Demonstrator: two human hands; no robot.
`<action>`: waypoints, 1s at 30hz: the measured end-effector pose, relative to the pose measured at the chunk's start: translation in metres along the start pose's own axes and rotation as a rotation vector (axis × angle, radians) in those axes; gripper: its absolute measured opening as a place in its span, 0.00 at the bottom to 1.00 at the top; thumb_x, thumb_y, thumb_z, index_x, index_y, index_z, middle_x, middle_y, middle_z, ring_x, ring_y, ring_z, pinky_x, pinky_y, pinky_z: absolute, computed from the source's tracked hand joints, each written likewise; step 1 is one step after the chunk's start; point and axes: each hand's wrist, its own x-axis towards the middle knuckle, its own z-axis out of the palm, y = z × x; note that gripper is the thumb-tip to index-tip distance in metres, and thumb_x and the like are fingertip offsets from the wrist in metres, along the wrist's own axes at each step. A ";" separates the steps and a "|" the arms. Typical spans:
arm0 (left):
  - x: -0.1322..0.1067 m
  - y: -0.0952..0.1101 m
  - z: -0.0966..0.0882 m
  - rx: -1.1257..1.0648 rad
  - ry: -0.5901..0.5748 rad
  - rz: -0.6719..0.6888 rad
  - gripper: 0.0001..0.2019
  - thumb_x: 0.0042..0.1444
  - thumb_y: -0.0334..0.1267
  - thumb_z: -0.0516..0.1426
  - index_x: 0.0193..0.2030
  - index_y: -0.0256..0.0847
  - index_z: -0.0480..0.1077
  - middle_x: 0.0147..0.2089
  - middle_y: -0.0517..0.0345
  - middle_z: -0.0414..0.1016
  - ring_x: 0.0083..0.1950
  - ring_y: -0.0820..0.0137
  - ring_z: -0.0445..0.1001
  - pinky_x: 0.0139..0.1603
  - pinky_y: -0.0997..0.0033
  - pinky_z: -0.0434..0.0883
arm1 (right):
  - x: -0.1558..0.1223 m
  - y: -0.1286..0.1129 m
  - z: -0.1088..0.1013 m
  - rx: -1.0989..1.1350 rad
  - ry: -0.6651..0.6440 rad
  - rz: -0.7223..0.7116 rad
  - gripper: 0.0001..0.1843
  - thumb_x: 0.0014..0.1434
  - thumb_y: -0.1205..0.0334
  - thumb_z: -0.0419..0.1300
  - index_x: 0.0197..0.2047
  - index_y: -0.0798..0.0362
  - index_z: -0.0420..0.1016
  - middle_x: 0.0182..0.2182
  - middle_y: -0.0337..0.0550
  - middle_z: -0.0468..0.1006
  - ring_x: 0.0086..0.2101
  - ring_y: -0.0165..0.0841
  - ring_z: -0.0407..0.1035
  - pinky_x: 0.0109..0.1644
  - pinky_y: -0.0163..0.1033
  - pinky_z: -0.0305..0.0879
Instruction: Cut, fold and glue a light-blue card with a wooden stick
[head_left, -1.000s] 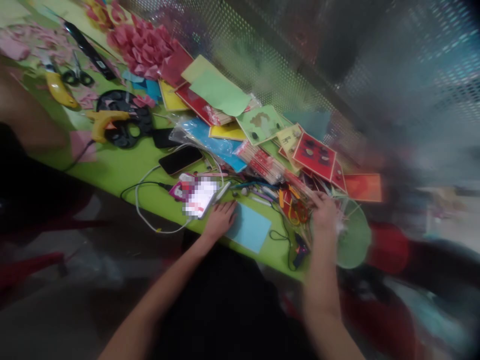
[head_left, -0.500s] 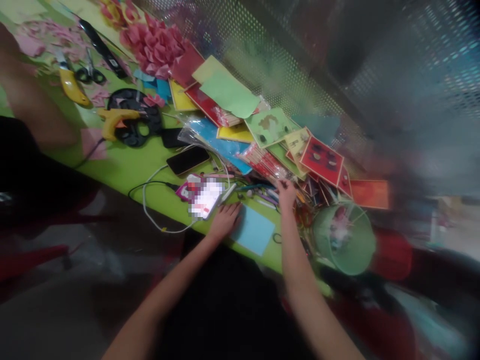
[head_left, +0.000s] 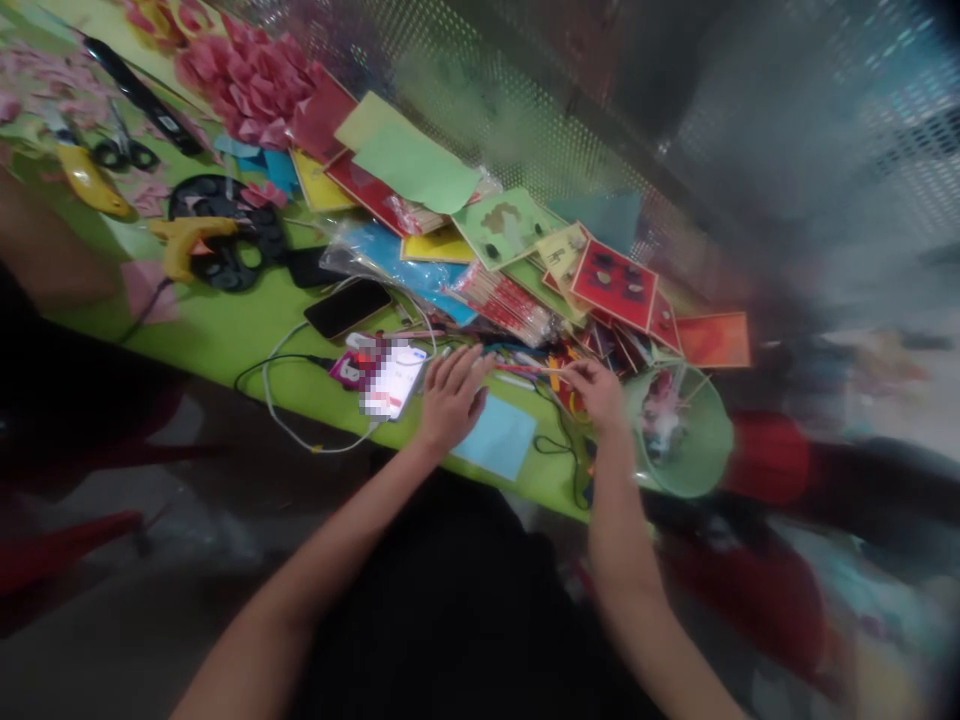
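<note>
My left hand (head_left: 450,398) lies open, fingers spread, on the light blue paper square (head_left: 501,447) at the front edge of the lime-green bench (head_left: 247,340), while my right hand (head_left: 602,392), apart from it, pinches a thin reddish stick (head_left: 529,370) beside the pale green plastic bowl (head_left: 712,460).

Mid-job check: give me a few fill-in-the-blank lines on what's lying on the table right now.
1. The paper sheet by the left hand is light ____.
2. The bowl just right of the right hand is ____.
3. The glue gun at the left of the table is ____.

Missing words: blue; green; yellow.
</note>
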 end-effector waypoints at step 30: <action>-0.077 0.017 -0.035 -0.431 -0.344 -0.439 0.19 0.70 0.51 0.50 0.40 0.44 0.78 0.35 0.58 0.81 0.35 0.67 0.76 0.36 0.71 0.63 | -0.058 -0.001 0.044 0.105 -0.274 0.063 0.16 0.52 0.46 0.72 0.31 0.50 0.80 0.25 0.37 0.78 0.25 0.28 0.68 0.31 0.36 0.68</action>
